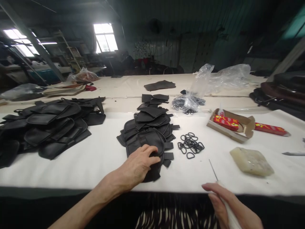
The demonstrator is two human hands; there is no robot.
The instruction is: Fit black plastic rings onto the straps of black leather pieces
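Observation:
My left hand (140, 160) lies on the near end of a stack of black leather pieces (149, 136), its bent fingers and thumb closed on the nearest leather piece (152, 174). Short straps stick out along the stack's right side. Low on the right, my right hand (228, 203) is wrapped round the pale handle of an awl (213, 170), whose thin metal shaft points up and left above the table. Between stack and awl lies a loose heap of black D-rings (190, 144).
Another heap of black leather pieces (54, 124) covers the table's left. To the right are a cardboard box (241, 136) with red packets, a yellowish wax-like block (251, 161) and a pointed metal tool (294, 154). Plastic bags (224, 78) lie farther back.

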